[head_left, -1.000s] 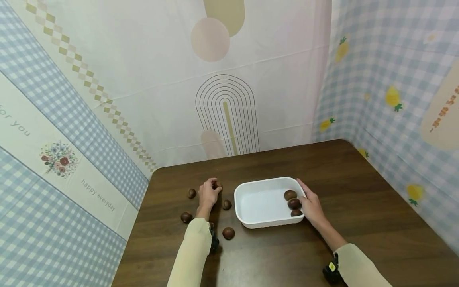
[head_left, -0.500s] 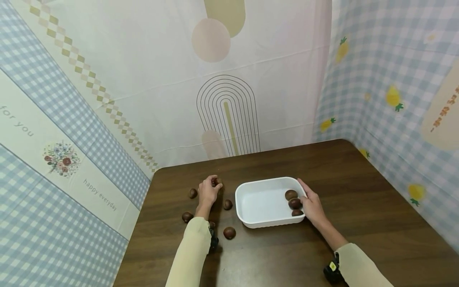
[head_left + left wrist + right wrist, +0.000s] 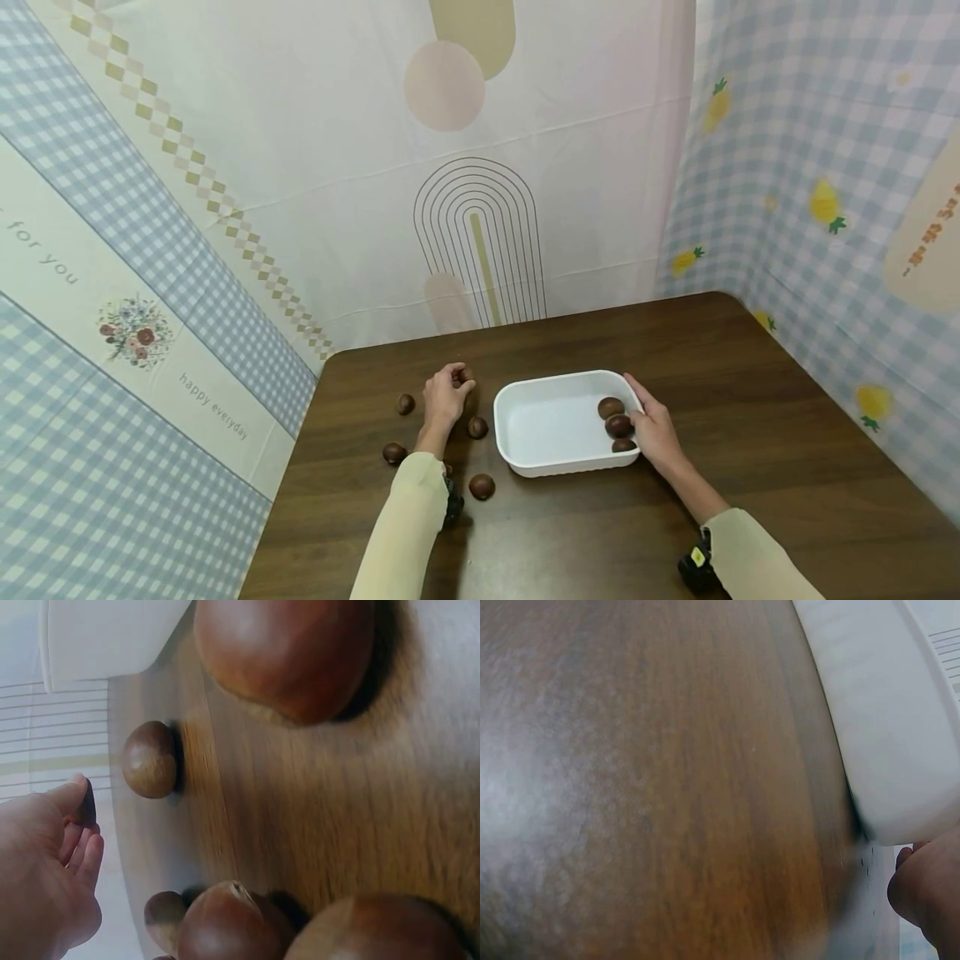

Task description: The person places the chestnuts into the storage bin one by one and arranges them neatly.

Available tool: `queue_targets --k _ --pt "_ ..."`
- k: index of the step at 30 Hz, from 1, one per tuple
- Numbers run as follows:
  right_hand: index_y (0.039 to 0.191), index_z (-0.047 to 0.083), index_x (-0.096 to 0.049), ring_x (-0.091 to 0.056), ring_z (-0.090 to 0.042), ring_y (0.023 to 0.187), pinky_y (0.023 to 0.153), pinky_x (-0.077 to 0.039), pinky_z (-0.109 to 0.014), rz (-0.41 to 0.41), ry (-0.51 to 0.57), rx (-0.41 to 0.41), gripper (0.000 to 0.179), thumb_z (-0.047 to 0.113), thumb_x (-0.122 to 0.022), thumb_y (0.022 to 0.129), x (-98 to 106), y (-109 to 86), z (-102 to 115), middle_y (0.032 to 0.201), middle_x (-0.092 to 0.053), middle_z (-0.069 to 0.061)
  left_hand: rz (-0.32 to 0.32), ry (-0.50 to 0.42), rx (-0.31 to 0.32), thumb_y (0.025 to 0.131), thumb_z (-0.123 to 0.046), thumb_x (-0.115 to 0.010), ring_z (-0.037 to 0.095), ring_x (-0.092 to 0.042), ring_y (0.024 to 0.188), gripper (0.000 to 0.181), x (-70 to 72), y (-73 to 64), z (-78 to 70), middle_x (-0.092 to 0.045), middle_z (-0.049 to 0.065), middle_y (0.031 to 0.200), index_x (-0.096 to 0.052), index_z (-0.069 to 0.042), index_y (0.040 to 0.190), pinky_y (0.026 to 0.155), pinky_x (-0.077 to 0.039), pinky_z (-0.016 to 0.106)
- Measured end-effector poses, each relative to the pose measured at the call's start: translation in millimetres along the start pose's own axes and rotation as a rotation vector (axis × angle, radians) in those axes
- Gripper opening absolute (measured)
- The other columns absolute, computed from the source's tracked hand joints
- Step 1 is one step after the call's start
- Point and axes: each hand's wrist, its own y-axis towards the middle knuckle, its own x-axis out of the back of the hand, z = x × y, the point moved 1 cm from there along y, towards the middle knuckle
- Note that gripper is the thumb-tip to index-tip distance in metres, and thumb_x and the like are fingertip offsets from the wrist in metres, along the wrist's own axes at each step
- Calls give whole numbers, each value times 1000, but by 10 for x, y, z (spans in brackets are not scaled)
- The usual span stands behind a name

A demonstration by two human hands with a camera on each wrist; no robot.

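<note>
My left hand [image 3: 445,398] pinches a brown chestnut [image 3: 88,807] between thumb and fingers, toward the back left of the table. Fingers partly cover that chestnut in the head view. A white rectangular dish [image 3: 555,421] stands to the right of this hand, with several chestnuts [image 3: 618,427] gathered at its right end. Gripping the dish's right wall is my right hand [image 3: 654,429], its thumb over the rim. One loose chestnut [image 3: 477,427] lies between the left hand and the dish.
More chestnuts lie around the left forearm: one [image 3: 406,404] at the left, another [image 3: 394,453] nearer the sleeve, and one [image 3: 482,487] in front. The brown wooden table [image 3: 600,533] meets patterned cloth hangings [image 3: 600,208] at its back and sides.
My left hand has moved slightly right and toward the back with the pinched chestnut. The right hand and dish stay in place; the head view has shifted a little.
</note>
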Motion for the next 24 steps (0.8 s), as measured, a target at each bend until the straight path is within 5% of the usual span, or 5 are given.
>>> queue_targets --k 24 --pt "165 -1 -32 -27 -38 156 126 -22 -51 7 16 7 70 -15 -39 96 -4 -4 4 169 -30 -23 16 -109 -60 95 -10 -82 31 -73 116 40 -105 -1 -257 -74 15 128 -72 -3 133 101 -57 46"
